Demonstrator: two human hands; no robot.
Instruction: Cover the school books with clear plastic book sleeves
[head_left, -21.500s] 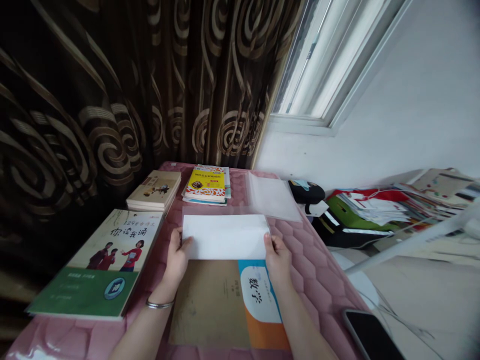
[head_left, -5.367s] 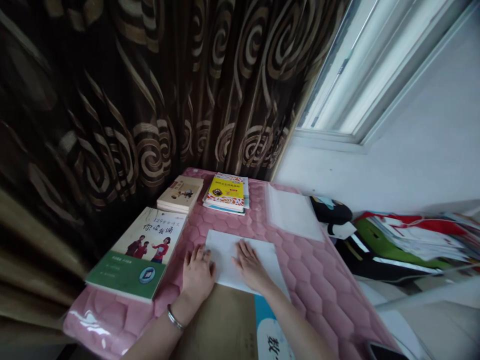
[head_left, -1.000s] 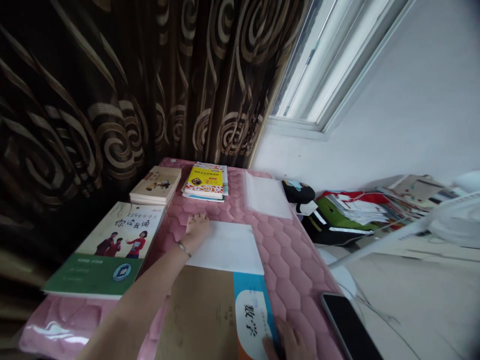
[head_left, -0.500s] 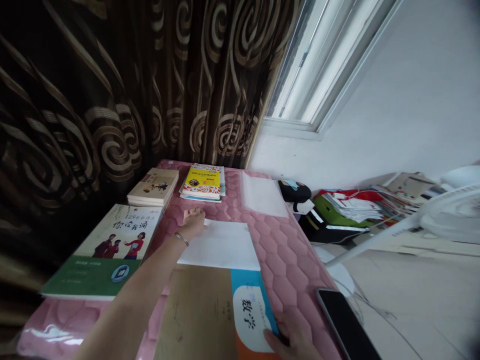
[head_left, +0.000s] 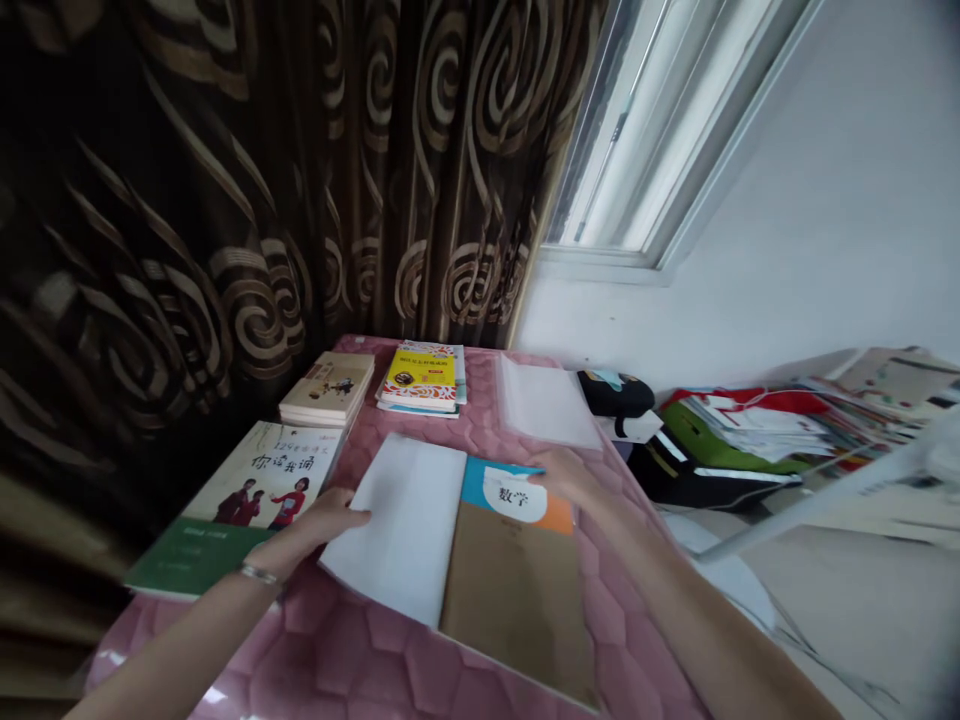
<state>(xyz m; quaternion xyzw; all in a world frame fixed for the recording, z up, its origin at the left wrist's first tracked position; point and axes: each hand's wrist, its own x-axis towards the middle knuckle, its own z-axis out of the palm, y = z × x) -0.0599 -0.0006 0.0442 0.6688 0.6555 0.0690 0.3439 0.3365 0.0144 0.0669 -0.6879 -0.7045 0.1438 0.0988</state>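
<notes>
A book (head_left: 517, 590) with a brown paper wrap and a blue, white and orange cover lies on the pink quilted table (head_left: 360, 660). A white sheet (head_left: 401, 525) sticks out along its left side. My left hand (head_left: 319, 520) rests on the sheet's left edge, thumb on top and fingers closed on it. My right hand (head_left: 574, 478) holds the book's far right corner, fingers curled over the edge.
A green and white book (head_left: 240, 505) lies left of my hand. Behind are a beige book stack (head_left: 328, 387), a yellow book stack (head_left: 421, 378) and clear plastic sheets (head_left: 546, 405). A dark patterned curtain hangs at the back. Bags and papers (head_left: 750, 425) fill the floor on the right.
The book and white sheet have been turned about a quarter turn; the sheet now lies on the left instead of at the far end. Both hands moved with it.
</notes>
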